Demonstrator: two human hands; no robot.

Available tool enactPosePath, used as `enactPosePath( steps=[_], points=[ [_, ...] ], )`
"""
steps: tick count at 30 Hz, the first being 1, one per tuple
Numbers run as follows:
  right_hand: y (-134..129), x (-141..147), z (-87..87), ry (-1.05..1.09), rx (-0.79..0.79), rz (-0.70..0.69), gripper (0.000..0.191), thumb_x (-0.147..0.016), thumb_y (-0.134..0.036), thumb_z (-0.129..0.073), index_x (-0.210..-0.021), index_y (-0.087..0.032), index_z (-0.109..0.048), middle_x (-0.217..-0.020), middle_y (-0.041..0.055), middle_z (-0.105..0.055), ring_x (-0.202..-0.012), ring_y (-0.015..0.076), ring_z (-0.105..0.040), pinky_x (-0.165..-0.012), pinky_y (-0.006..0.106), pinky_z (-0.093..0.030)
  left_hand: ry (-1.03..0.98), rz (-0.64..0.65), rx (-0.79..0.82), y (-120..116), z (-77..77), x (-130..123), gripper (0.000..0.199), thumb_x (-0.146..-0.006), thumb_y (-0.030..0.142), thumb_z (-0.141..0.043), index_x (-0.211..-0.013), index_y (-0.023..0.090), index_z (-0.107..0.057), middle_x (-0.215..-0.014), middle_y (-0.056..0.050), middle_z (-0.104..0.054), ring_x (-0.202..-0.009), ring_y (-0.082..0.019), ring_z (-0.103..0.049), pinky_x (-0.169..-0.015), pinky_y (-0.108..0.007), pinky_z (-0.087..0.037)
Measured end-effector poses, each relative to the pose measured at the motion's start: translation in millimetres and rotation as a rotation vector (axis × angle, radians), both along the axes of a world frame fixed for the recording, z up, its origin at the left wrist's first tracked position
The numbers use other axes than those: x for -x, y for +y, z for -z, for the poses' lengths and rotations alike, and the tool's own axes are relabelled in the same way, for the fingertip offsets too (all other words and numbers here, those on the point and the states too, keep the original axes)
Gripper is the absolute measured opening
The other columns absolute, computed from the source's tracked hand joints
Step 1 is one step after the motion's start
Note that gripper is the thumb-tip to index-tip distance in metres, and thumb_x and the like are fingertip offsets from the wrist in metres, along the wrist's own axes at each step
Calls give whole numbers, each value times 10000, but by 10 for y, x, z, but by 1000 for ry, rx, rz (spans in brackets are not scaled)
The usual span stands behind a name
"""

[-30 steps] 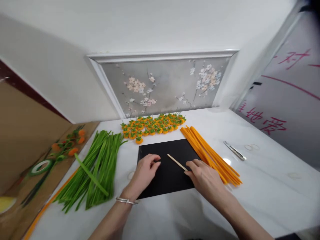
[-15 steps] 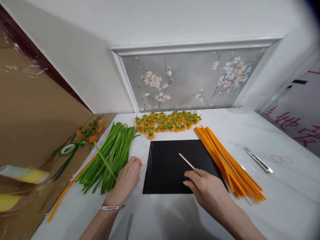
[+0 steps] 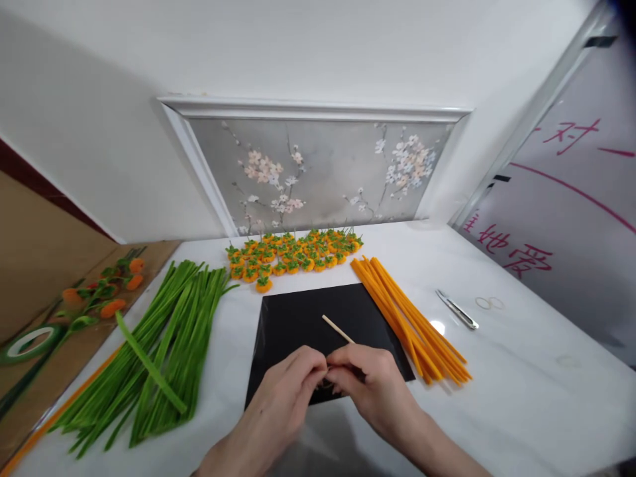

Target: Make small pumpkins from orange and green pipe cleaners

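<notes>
Over the front part of a black mat (image 3: 293, 318), my left hand (image 3: 291, 381) and my right hand (image 3: 370, 381) meet with fingertips pinched together. A thin loop, apparently a rubber band (image 3: 326, 383), shows partly between the fingertips; the fingers hide most of it. From behind the right hand's knuckles a thin wooden stick (image 3: 338, 329) juts up and to the left, its lower end hidden. Left of the mat lies a bundle of green chenille stems (image 3: 183, 338), and orange chenille stems (image 3: 412, 318) lie along its right side.
Behind the mat stand rows of small orange pieces with green tops (image 3: 293, 255). Tweezers (image 3: 457, 309) and rubber bands (image 3: 489, 303) lie on the right. At far left are a green tape roll (image 3: 34, 343) and orange flowers (image 3: 113, 307) on cardboard (image 3: 163, 250).
My left hand has moved from beside the green stems to meet my right hand over the mat. The rubber band beside the mat has gone from its spot. The view has turned right.
</notes>
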State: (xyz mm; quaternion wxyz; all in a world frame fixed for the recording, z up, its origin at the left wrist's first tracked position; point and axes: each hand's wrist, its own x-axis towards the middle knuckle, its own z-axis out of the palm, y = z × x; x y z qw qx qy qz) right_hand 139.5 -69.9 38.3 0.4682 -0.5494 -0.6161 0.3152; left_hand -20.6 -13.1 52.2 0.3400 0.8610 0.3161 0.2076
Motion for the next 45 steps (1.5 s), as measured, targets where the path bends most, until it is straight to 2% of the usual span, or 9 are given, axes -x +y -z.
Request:
enactPosePath(
  steps=[6, 10, 13, 15, 19, 25, 33, 38, 45],
  points=[
    [-139, -1042, 41, -413, -39, 451, 211, -851, -273, -513, -782, -227, -707, -741, 20, -716, -661, 152, -663, -646, 238, -503, -66, 88, 17, 66, 63, -218, 197, -912, 228, -469, -986, 252, -650, -981, -38, -672, -874, -177, -630, -786, -246, -486],
    [-309, -1956, 105, -752, 58, 866, 252, -836, -274, -479, -914, -192, -704, -896, 88, -724, -800, 213, -670, -736, 306, -483, -60, -29, 92, 207, 168, -268, 197, -897, 271, -479, -925, 226, -668, -876, -38, -680, -780, -178, -635, -711, -264, -501],
    [-395, -2266, 189, -905, 176, 930, 323, -841, -262, -466, -1092, -197, -660, -1169, 128, -652, -856, 234, -658, -707, 334, -463, -144, -177, 281, 318, 277, -291, 186, -863, 305, -514, -920, 203, -659, -837, -34, -678, -774, -183, -654, -679, -263, -526],
    [-380, -2223, 220, -906, 195, 911, 318, -847, -295, -467, -1096, -237, -657, -1182, 100, -648, -831, 224, -655, -670, 324, -453, -208, -224, 392, 368, 341, -317, 199, -842, 328, -531, -913, 191, -656, -871, -43, -680, -784, -185, -658, -690, -273, -543],
    [-144, -1741, 173, -746, 287, 681, 239, -857, -341, -468, -844, -237, -682, -770, 31, -704, -702, 187, -634, -616, 268, -421, -281, -272, 508, 408, 404, -375, 229, -816, 347, -546, -913, 172, -657, -940, -64, -683, -772, -175, -654, -667, -270, -548],
    [351, -1152, 141, -801, 343, 498, 240, -886, -307, -436, -869, -232, -663, -896, 31, -707, -777, 185, -642, -613, 253, -377, -351, -341, 544, 427, 450, -354, 230, -806, 346, -552, -871, 159, -670, -904, -63, -681, -746, -153, -642, -656, -245, -531],
    [546, -1051, 245, -903, 459, 522, 230, -862, -370, -510, -864, -189, -652, -809, 75, -688, -719, 220, -636, -540, 265, -320, -356, -337, 505, 459, 603, -274, 225, -818, 334, -532, -860, 151, -656, -873, -63, -671, -711, -155, -628, -638, -255, -526],
    [511, -987, 196, -960, 364, 464, 253, -932, -283, -420, -1093, -264, -613, -1074, 54, -631, -856, 181, -616, -621, 264, -358, -308, -291, 462, 439, 621, -274, 226, -839, 327, -505, -866, 158, -653, -865, -54, -665, -731, -160, -628, -683, -271, -522],
    [697, -838, 293, -1151, 215, 249, 259, -883, -96, -439, -846, -184, -679, -919, 97, -640, -916, 248, -564, -754, 343, -346, -263, -271, 445, 427, 626, -272, 229, -853, 338, -498, -889, 173, -653, -878, -48, -665, -749, -165, -624, -697, -273, -513]
  ],
)
